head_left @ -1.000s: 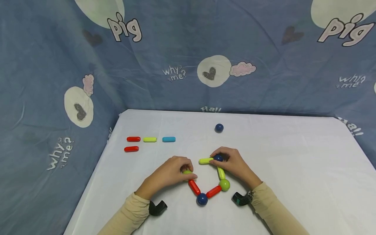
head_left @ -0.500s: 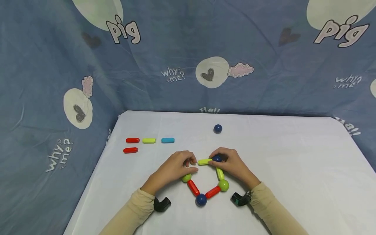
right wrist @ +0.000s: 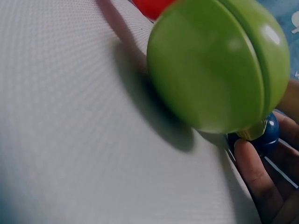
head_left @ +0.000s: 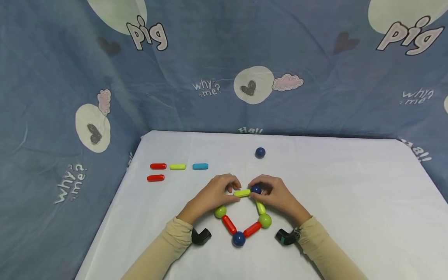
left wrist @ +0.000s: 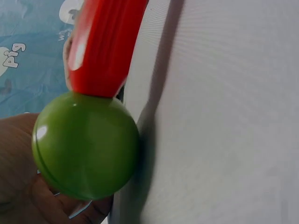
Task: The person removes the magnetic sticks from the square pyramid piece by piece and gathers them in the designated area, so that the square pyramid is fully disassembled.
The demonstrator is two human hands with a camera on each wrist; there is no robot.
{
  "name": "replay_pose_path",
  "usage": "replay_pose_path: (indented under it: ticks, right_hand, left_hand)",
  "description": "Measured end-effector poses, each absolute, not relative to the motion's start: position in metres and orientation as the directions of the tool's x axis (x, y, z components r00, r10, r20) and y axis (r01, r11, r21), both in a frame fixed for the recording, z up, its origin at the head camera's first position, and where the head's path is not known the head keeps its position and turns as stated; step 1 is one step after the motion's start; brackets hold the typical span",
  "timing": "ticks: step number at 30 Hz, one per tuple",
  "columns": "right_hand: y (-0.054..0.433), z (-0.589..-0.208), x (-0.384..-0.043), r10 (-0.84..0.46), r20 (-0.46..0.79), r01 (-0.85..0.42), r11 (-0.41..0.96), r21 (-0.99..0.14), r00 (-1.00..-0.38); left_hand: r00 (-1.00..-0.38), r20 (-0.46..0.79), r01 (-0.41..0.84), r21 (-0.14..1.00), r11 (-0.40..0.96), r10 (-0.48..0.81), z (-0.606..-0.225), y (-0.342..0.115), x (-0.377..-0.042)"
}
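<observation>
Toy rods and balls form a ring with a gap at its upper left in the head view. My right hand grips a dark blue ball at the ring's top. From it a yellow-green rod points left, its free end between the thumb and fingers of my left hand. A second yellow-green rod runs down to a green ball. Two red rods meet at the near blue ball. Another green ball ends the left red rod, below my left hand.
Loose on the white tabletop at the back left lie two red rods, a yellow-green rod and a light blue rod. A dark blue ball sits at the back. A patterned blue cloth hangs behind.
My left hand has let go of the left green ball and moved up and right to the free yellow-green rod end. My right hand keeps its grip; the ring's top has shifted slightly left.
</observation>
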State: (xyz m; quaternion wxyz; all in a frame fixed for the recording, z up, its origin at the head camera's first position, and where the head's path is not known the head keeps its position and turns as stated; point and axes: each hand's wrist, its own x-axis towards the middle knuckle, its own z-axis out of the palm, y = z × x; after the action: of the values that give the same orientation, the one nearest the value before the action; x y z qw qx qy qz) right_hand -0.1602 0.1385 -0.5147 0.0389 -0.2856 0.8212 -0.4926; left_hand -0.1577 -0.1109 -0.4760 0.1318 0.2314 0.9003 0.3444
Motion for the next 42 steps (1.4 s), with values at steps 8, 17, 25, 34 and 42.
replay_pose_path:
  ticks: [8, 17, 25, 34, 42]
  right_hand:
    - [0.1386, -0.5146, -0.1609, -0.498, 0.224, -0.421, 0.328, -0.846, -0.838]
    - [0.1386, -0.5156, -0.1601, -0.486, 0.206, -0.396, 0.329, -0.857, -0.849]
    - [0.1391, -0.5139, -0.1595, -0.489, 0.190, -0.380, 0.323, -0.867, -0.851]
    - [0.1384, -0.5153, -0.1601, -0.483, 0.208, -0.393, 0.320, -0.862, -0.850]
    - [0.1391, -0.5147, -0.1597, -0.492, 0.210, -0.393, 0.306, -0.867, -0.845]
  left_hand:
    - [-0.867, -0.084, 0.310, 0.679, 0.665, 0.491, -0.4769, -0.1129, -0.1564]
    - [-0.874, -0.093, 0.296, 0.677, 0.674, 0.478, -0.4753, -0.1136, -0.1548]
    - [-0.873, -0.074, 0.319, 0.661, 0.679, 0.482, -0.4768, -0.1127, -0.1547]
    - [-0.871, -0.097, 0.300, 0.671, 0.678, 0.481, -0.4735, -0.1134, -0.1546]
    - [-0.865, -0.109, 0.295, 0.679, 0.673, 0.490, -0.4726, -0.1127, -0.1551]
